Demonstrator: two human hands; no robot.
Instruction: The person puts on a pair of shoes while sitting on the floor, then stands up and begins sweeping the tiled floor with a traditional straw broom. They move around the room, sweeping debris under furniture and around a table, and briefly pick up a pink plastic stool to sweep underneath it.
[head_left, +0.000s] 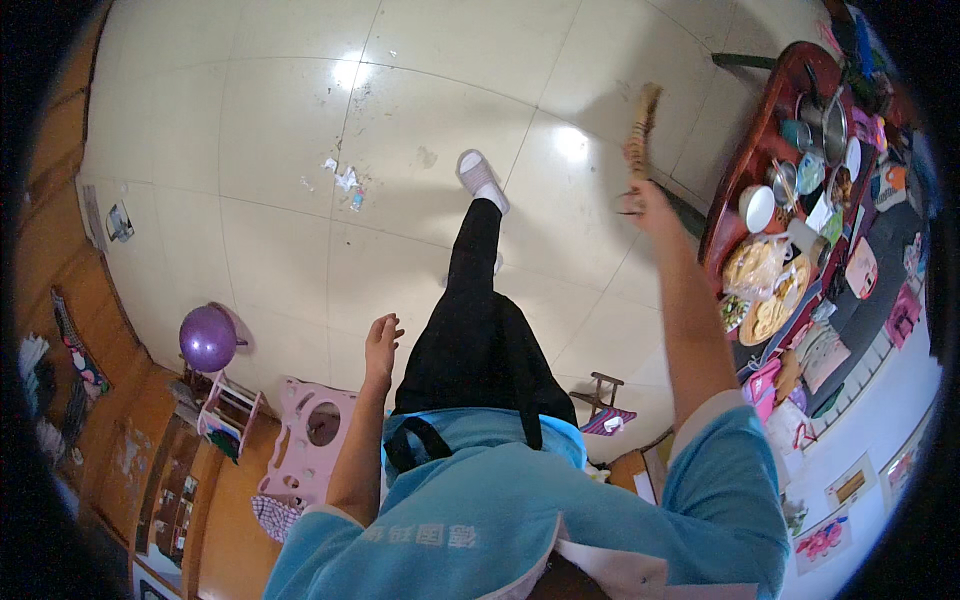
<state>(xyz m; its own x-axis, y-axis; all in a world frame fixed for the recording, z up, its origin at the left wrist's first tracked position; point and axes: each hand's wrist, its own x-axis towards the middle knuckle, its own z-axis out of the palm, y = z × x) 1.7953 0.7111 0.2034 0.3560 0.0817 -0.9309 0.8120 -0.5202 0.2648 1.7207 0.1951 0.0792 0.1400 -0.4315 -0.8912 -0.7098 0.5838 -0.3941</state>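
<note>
My right hand (646, 206) is raised beside the table and closed around a long, narrow brown brush (643, 135). The brush is blurred, with bands across it and its far end pointing away from me. Nothing is in my left hand (381, 345), which hangs over the floor with its fingers slightly apart. Crumpled white tissue (346, 178) lies ahead on the tiled floor (285, 127). Close to the tissue is a small blue and red wrapper (357, 200), and dark crumbs (358, 101) are scattered farther ahead. One slippered foot (480, 178) is stretched forward.
On the right, a red wooden table (739, 146) holds a metal pot (834, 131), a white bowl (756, 208) and plates of food. A purple balloon (208, 337), a pink plastic panel (300, 427) and wooden cabinets (112, 322) are on the left. A folding stool (606, 409) stands behind my legs.
</note>
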